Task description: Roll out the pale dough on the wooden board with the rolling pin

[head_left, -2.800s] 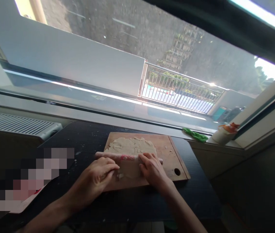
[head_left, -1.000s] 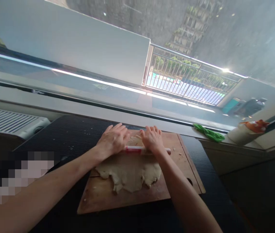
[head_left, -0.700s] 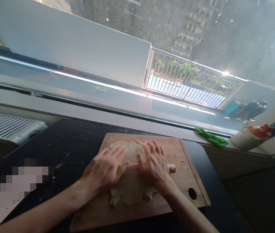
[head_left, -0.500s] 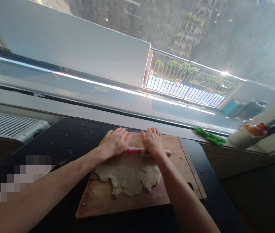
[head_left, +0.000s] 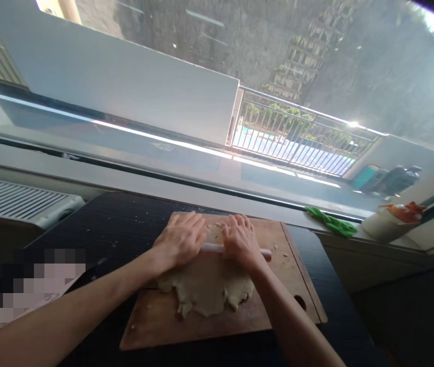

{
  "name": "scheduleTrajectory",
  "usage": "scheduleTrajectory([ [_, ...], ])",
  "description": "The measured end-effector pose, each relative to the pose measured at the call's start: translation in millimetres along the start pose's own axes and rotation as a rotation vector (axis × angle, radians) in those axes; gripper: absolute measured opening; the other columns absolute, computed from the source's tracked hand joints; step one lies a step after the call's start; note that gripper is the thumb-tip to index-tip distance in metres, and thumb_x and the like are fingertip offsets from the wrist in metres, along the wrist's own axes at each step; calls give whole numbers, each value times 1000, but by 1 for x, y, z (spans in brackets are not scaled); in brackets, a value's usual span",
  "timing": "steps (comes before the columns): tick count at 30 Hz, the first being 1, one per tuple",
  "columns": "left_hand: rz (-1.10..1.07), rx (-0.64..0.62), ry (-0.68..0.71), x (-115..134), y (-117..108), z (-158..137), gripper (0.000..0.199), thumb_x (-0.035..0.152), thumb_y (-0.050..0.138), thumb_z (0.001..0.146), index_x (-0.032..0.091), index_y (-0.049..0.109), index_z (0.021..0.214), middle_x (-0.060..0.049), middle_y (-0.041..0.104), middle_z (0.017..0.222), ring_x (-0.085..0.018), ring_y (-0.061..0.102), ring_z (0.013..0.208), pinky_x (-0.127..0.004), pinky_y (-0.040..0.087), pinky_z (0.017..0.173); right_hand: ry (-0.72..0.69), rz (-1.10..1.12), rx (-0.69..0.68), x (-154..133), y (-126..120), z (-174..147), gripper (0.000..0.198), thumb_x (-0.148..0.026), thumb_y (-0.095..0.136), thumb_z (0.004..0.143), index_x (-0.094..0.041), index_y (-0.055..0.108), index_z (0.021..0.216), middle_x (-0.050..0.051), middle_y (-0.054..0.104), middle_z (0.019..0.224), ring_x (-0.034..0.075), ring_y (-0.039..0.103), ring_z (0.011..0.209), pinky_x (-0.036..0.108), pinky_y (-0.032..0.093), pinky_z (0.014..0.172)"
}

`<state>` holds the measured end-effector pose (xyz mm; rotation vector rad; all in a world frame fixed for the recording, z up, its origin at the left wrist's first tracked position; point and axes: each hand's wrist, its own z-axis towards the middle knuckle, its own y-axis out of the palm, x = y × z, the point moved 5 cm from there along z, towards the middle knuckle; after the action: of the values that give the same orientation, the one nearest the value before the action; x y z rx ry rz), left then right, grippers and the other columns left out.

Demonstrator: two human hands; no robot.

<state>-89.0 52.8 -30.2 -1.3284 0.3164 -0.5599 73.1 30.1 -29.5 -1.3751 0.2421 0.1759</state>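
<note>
A wide, ragged-edged sheet of dough [head_left: 205, 288] lies on a wooden cutting board [head_left: 274, 308]. Across its far part rests a pale rolling pin [head_left: 212, 248], its right end sticking out past my right hand. My left hand [head_left: 183, 237] is over the pin's left part, fingers bent over it and pointing away from me. My right hand [head_left: 239, 237] presses on the pin further right, fingers curled over. Both palms and the pin's left end are hidden from view. Small dough crumbs [head_left: 285, 255] dot the board's right side.
The board sits on a dark table [head_left: 113, 219] dusted with white specks, against a window sill. A green cloth [head_left: 331, 223] and a whitish pot [head_left: 383, 224] stand on the sill at right. A white radiator [head_left: 29, 201] is at left.
The rolling pin has turned: its red label, visible before, is out of sight. Pin and hands have come slightly nearer to me over the dough. The view has tilted a little.
</note>
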Motion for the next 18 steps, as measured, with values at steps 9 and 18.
scheduleTrajectory([
  [9, 46, -72, 105, -6, -3, 20, 49, 44, 28, 94, 17, 58, 123, -12, 51, 138, -26, 40, 132, -46, 28, 107, 1, -18, 121, 8, -10, 15, 37, -35, 34, 96, -18, 59, 118, 11, 57, 124, 25, 40, 126, 40, 28, 106],
  [18, -63, -83, 193, -8, 0, 7, 52, 52, 29, 93, 25, 52, 131, -8, 48, 142, -26, 37, 134, -48, 21, 109, -53, -88, 52, 36, -12, -4, 39, -42, 33, 96, -24, 58, 120, 7, 54, 130, 25, 31, 133, 41, 23, 108],
])
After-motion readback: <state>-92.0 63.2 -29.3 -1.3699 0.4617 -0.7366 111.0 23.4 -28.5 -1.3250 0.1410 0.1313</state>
